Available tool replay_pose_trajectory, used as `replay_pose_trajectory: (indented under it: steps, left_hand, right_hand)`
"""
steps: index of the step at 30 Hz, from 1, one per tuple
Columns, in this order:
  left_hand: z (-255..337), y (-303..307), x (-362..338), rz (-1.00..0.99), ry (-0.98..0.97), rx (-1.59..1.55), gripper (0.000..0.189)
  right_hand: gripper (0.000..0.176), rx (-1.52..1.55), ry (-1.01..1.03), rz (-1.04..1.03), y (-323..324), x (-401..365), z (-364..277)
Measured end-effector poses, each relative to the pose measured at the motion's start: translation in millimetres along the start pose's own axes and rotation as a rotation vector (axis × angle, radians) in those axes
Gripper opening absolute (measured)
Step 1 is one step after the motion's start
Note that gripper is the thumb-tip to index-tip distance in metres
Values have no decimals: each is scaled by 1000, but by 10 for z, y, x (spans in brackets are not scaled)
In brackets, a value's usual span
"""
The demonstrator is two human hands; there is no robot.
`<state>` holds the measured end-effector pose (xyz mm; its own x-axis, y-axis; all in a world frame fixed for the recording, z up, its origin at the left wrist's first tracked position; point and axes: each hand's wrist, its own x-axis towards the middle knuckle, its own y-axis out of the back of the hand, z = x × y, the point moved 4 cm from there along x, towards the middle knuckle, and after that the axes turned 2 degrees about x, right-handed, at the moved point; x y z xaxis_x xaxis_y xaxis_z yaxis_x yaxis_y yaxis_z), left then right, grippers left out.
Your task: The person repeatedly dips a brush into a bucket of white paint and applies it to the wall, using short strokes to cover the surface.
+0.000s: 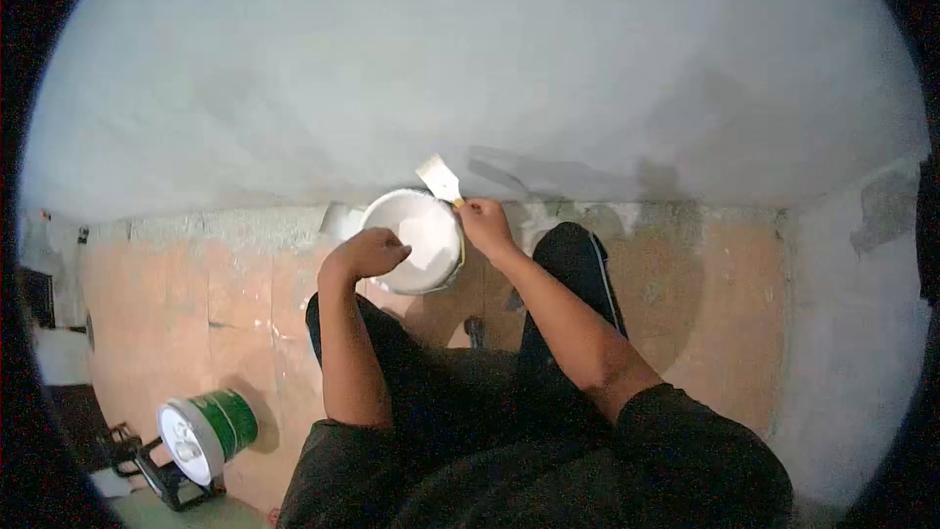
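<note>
A flat paintbrush, its head coated white, points up and left toward the wall. My right hand is closed around its short yellowish handle, just beyond the right rim of a round white bucket. Whitish material shows inside the bucket, which stands on the floor against the wall. Over the bucket's left side is my left hand, bent at the wrist with its fingers curled together. Whatever those fingers may hold is hidden.
The grey-white wall rises directly in front, with another wall at right. My knees flank the bucket. On the orange-tan floor, a green and white bucket lies at lower left beside a black frame.
</note>
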<state>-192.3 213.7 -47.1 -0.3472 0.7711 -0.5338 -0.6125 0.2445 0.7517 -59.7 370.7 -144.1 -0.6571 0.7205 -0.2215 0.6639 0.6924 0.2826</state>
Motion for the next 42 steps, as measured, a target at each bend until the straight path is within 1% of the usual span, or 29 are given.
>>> replay_pose_trajectory:
  steps: [1, 2, 4, 5, 6, 7, 9, 10, 12, 13, 14, 15, 16, 18, 20, 21, 24, 25, 26, 28, 29, 31, 33, 34, 35, 38, 39, 40, 42]
  left_hand:
    - [-124, -67, 181, -62, 16, 37, 44]
    - [-72, -49, 185, -35, 29, 8, 43]
    - [52, -49, 282, -77, -23, 20, 47]
    - [94, -99, 348, -86, -14, 10, 47]
    - [145, -124, 423, -31, -27, -35, 45]
    - [-418, -238, 373, 59, -90, -121, 43]
    - [-589, -225, 287, 55, -68, -184, 42]
    - [-639, -227, 311, 64, -52, -226, 40]
    - [-745, -247, 363, 49, -55, -242, 40]
    - [-793, -244, 397, 47, -67, -248, 40]
    - [-857, -215, 430, 46, -77, -255, 40]
    - [-845, -186, 432, 37, -30, -282, 41]
    - [-849, -174, 462, 34, -26, -290, 41]
    - [-892, -192, 510, 19, 0, -206, 43]
    - [-908, -211, 524, 27, -3, -185, 44]
    - [-915, -220, 537, 12, 11, -237, 44]
    - [-946, -242, 618, -2, 5, -282, 44]
    - [-947, -265, 633, -3, -9, -278, 44]
    - [-940, -280, 626, -14, -8, -280, 44]
    - [-921, -266, 628, -7, -13, -248, 44]
    - [-959, -327, 655, 17, -42, -242, 45]
    - [-934, -294, 587, 22, -33, -262, 45]
    - [-899, -268, 586, 26, -29, -263, 47]
    - [-895, -270, 552, 12, -9, -331, 48]
    - [-888, -271, 558, 5, -25, -314, 48]
    - [-889, -297, 597, 0, -33, -305, 47]
    - [-902, -319, 606, 1, -28, -313, 47]
    - [-915, -339, 613, 4, -31, -305, 47]
    - [-903, -313, 578, -14, -12, -279, 46]
  right_hand:
    - [33, -88, -88, -35, -117, 102, 213]
    - [33, -87, -93, -54, -166, 140, 328]
    - [36, -242, 50, -109, -230, 218, 455]
    - [32, -264, -6, -151, -210, 235, 546]
    - [32, -267, -15, -162, -168, 250, 620]
    - [30, -364, -40, -162, -632, 200, 704]
    - [24, -490, -102, -205, -827, 60, 700]
    - [24, -496, -111, -215, -866, 49, 730]
    - [21, -621, -52, -214, -951, 24, 822]
    - [19, -586, -21, -148, -993, -7, 857]
    - [19, -590, -27, -159, -1079, 38, 919]
    - [19, -622, -9, -175, -1133, 96, 1001]
    - [19, -653, 10, -189, -1179, 138, 1083]
    - [19, -647, 48, -174, -1194, 160, 1175]
    - [19, -575, 129, -186, -1243, 245, 1221]
    - [17, -601, 137, -102, -1266, 268, 1233]
    - [16, -562, 146, -124, -1341, 431, 1387]
    - [16, -554, 87, -104, -1376, 475, 1473]
    - [18, -557, 272, -115, -1404, 503, 1478]
    - [18, -596, 70, -147, -1463, 608, 1679]
    - [18, -596, 67, -151, -1465, 604, 1638]
    - [20, -599, 61, -206, -1477, 587, 1542]
    - [21, -599, 65, -206, -1527, 606, 1574]
    - [22, -597, 73, -201, -1559, 620, 1581]
    - [24, -623, 77, -260, -1594, 632, 1604]
    - [20, -707, 85, -296, -1698, 667, 1677]
    - [19, -729, 207, -327, -1751, 681, 1660]
    - [18, -640, 92, -250, -1726, 644, 1722]
    - [19, -606, 186, -296, -1793, 711, 1948]
